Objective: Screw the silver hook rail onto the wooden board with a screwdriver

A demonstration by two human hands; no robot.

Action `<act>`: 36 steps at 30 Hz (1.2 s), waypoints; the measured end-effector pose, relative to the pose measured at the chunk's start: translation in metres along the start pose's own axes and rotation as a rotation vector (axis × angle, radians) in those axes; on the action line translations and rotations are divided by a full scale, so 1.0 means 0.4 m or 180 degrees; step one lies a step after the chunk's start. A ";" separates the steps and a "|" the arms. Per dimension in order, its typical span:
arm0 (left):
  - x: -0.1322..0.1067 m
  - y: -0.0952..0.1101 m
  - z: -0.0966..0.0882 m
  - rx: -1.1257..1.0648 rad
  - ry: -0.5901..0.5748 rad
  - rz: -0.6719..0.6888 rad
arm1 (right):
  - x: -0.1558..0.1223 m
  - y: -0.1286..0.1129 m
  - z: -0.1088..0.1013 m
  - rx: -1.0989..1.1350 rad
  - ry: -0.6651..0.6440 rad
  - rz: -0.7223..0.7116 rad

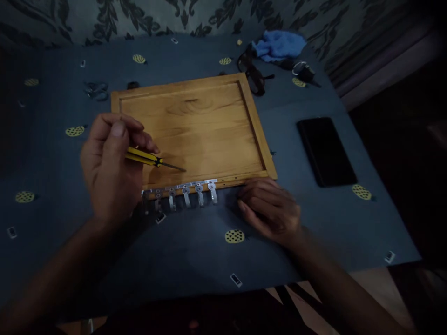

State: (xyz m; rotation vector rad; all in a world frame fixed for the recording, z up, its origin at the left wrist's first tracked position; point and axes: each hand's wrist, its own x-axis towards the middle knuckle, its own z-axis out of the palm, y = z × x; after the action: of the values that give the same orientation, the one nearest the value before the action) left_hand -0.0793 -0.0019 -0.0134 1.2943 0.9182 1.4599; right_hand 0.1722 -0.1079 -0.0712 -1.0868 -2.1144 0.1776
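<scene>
Left fingers [134, 123] hold screwdriver [143, 156] — aimed right, axis slanting.

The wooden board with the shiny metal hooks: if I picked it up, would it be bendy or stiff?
Probably stiff: the wooden board has a raised frame along its sides that should brace it. It likely wouldn't roll, because it's flat with straight edges. The metal hooks stick out past the near edge, so they might snag.

Can make out no wording — only tiny light-edged lettered patches [236, 280] on blue pineapple-print tablecloth [195, 260], too small to read.
</scene>
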 end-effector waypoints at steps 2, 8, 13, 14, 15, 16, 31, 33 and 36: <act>0.014 -0.014 -0.044 0.0615 -0.0087 -0.0052 | 0.001 0.001 -0.002 -0.0015 -0.0032 0.0020; 0.046 -0.060 -0.141 0.1532 -0.1136 -0.0887 | 0.000 0.006 -0.012 -0.0053 -0.0031 0.0092; 0.048 -0.079 -0.133 0.2118 -0.1403 -0.0432 | 0.009 0.015 -0.011 -0.0122 0.0150 -0.0113; 0.046 -0.078 -0.129 0.2367 -0.1448 -0.0257 | 0.010 0.015 -0.011 -0.0147 0.0196 -0.0107; 0.043 -0.077 -0.126 0.2589 -0.1499 -0.0089 | 0.010 0.014 -0.012 -0.0126 0.0156 -0.0129; 0.040 -0.075 -0.125 0.2816 -0.1528 0.0090 | 0.009 0.012 -0.013 -0.0124 0.0155 -0.0057; 0.225 -0.138 -0.459 0.4053 0.0050 0.0550 | -0.048 0.065 0.000 -0.0624 0.0657 0.0083; 0.268 -0.158 -0.467 0.4071 0.0021 0.0562 | -0.046 0.063 -0.001 -0.0621 0.0567 0.0171; 0.327 -0.183 -0.454 0.4105 -0.0145 0.0590 | -0.028 0.048 -0.008 -0.0532 0.0571 0.0036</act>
State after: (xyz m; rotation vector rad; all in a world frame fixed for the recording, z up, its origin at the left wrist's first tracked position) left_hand -0.2454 0.1533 -0.0754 2.3316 1.8691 0.8672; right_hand 0.1907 -0.1048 -0.0833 -1.1662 -1.9889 -0.0904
